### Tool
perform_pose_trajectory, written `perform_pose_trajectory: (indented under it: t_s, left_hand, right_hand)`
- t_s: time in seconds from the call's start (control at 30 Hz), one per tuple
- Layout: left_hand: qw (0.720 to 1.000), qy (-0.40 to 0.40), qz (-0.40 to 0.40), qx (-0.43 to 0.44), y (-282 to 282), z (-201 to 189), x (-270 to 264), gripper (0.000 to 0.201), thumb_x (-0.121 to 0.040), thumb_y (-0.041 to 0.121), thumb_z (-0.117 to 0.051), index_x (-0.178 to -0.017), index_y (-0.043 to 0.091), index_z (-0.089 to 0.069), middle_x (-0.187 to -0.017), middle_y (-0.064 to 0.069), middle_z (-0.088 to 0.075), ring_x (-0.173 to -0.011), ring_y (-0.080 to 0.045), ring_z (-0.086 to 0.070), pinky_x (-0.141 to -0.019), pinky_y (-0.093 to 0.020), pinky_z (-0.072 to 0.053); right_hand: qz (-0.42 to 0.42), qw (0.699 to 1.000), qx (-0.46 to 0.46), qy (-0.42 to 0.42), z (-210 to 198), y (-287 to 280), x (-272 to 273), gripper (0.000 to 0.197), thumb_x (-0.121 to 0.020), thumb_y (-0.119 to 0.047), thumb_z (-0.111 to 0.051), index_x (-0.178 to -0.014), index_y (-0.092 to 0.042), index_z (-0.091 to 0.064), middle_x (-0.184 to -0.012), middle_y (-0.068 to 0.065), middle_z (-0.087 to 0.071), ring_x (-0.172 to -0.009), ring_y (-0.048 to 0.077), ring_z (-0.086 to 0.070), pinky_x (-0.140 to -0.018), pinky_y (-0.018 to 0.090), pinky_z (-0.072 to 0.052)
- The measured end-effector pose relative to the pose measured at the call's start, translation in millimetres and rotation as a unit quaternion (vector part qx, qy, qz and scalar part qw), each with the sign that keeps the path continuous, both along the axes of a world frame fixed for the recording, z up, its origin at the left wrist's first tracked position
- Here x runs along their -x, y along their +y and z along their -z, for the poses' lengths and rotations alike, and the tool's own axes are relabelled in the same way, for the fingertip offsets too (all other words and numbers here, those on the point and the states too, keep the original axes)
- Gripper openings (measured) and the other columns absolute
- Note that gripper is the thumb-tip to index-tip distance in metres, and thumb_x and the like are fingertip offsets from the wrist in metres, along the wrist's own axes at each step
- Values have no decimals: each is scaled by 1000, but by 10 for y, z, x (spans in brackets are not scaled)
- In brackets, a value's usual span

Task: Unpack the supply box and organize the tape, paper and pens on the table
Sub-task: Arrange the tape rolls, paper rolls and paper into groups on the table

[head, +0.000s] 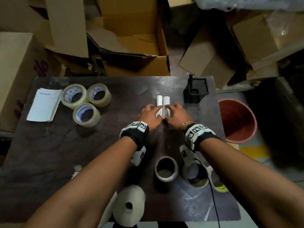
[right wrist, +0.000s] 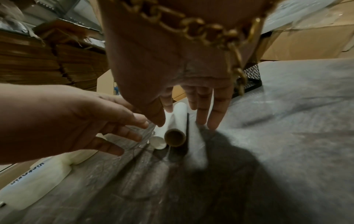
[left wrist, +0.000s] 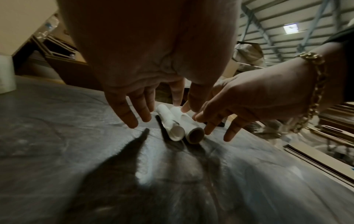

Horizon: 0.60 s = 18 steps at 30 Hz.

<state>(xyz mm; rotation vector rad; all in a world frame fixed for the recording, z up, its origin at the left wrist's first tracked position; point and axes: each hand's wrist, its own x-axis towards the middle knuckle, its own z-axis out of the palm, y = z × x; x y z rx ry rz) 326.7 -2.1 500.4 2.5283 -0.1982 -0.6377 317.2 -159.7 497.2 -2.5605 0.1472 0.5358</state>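
Two white paper rolls (head: 162,105) lie side by side mid-table, pointing away from me. My left hand (head: 150,112) flanks them on the left and my right hand (head: 175,112) on the right, fingers straight against their sides. In the left wrist view the left hand (left wrist: 145,106) hovers over the rolls (left wrist: 178,125); the right one shows a brown core. In the right wrist view the right hand (right wrist: 203,109) touches the rolls (right wrist: 178,119). Three clear tape rolls (head: 85,102) and a paper stack (head: 44,105) sit far left. A black mesh pen holder (head: 195,92) holds one pen (head: 190,79).
Two brown tape rolls (head: 166,169) and a pale thread cone (head: 130,204) stand near the table's front edge. A red bucket (head: 236,120) sits on the floor at right. Open cardboard boxes (head: 131,38) crowd the space behind the table.
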Motion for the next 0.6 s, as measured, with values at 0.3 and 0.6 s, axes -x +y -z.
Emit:
perform_pose_trajectory:
  t_s: [0.3, 0.6]
  left_hand:
    - [997, 46, -43, 35, -206, -57, 158, 40, -85, 38, -52, -121, 27, -65, -113, -20, -61, -104, -36, -60, -91, -38, -49]
    - [982, 0, -136, 132, -168, -399, 936, 32, -80, 20, -67, -111, 24, -61, -108, -10, -57, -98, -27, -60, -89, -32, -48]
  right_hand:
    - [-25, 998, -59, 15, 34, -26, -5, 44, -89, -27, -57, -133, -26, -55, -124, 19, -52, -117, 35, -54, -102, 34, -41]
    - [36, 988, -152, -16, -258, -104, 744, 37, -77, -20, -73, -111, -31, -61, -109, 11, -53, -93, 27, -61, -84, 26, -47]
